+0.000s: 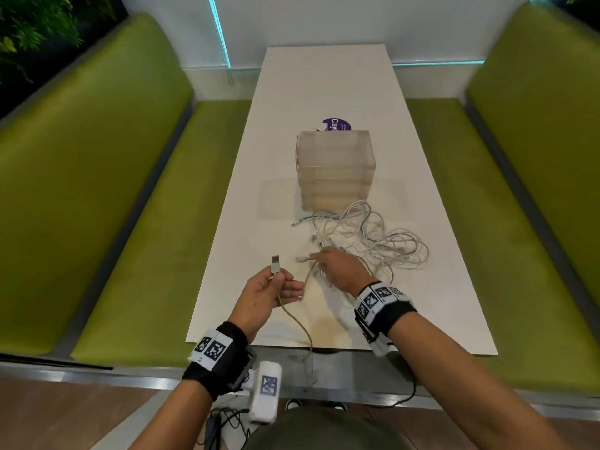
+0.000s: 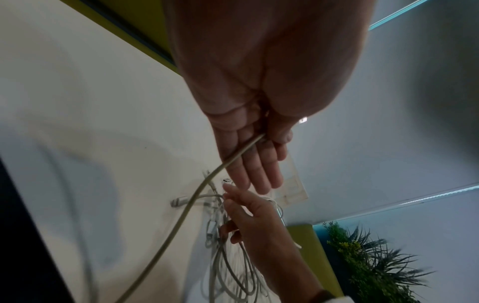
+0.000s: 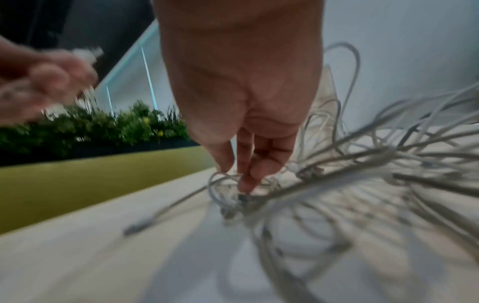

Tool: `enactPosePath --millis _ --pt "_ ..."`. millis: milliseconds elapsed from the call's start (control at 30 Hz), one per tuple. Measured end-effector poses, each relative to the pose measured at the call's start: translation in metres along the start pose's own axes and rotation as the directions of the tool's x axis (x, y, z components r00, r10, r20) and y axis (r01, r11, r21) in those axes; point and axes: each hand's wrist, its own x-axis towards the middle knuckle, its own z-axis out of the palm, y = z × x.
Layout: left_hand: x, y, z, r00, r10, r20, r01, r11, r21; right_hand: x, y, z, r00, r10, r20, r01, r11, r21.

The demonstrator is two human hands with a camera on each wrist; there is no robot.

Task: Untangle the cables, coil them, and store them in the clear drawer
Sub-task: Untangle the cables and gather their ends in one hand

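Observation:
A tangle of white and grey cables lies on the white table just in front of the clear drawer unit. My left hand pinches one grey cable just below its USB plug, which points up; thumb against fingers in the left wrist view. That cable sags over the table's near edge. My right hand rests palm down on the tangle's near left side, its straight fingertips pressing on the strands.
Green bench seats run along both sides of the narrow table. A purple round sticker shows behind the drawer unit, whose drawers look closed. Several loose plug ends stick out left of the tangle.

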Motion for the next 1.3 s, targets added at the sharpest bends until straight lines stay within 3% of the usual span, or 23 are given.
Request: enactPosePath --millis 133,233,333,433,500,800,933,1067,1267,1300 --pt "0.002 -0.006 0.004 0.999 -0.05 -0.009 0.05 0.999 0.018 0.006 0.003 0.007 1.0 0.023 -0.003 -0.024 0.997 -0.078" --pt "0.006 -0.008 0.009 0.997 -0.075 -0.011 0.075 0.997 0.021 0.0 0.002 -0.007 0.972 0.081 -0.22 -0.063 0.994 0.086" --pt "0.012 -0.008 0.017 0.996 -0.079 -0.044 0.079 0.997 -0.005 -0.012 -0.002 -0.026 0.918 0.102 -0.383 0.03 0.945 0.325" --pt "0.022 -0.003 0.026 0.994 -0.064 -0.084 0.058 0.996 -0.072 -0.032 -0.011 -0.032 0.932 0.065 -0.357 0.149 0.829 0.539" --pt "0.027 0.002 0.032 0.995 -0.037 -0.093 0.025 0.991 -0.13 -0.043 -0.017 -0.028 0.953 0.056 -0.299 0.159 0.746 0.647" --pt "0.028 0.021 0.041 0.997 0.065 -0.032 -0.071 0.964 -0.256 -0.059 -0.032 -0.019 0.98 -0.014 -0.2 0.172 0.569 0.804" --pt "0.026 0.026 0.042 0.998 0.051 -0.022 -0.056 0.954 -0.294 -0.058 -0.035 -0.022 0.98 -0.011 -0.197 0.171 0.549 0.818" --pt "0.025 0.027 0.043 0.995 0.084 0.054 -0.07 0.972 -0.226 -0.057 -0.034 -0.024 0.976 -0.013 -0.215 0.187 0.544 0.818" --pt "0.024 0.031 0.041 0.991 0.094 0.097 -0.074 0.978 -0.196 -0.058 -0.033 -0.028 0.979 -0.019 -0.204 0.179 0.567 0.804" --pt "0.024 0.033 0.042 0.992 0.093 0.088 -0.074 0.977 -0.201 -0.056 -0.032 -0.028 0.982 -0.041 -0.186 0.173 0.605 0.777"
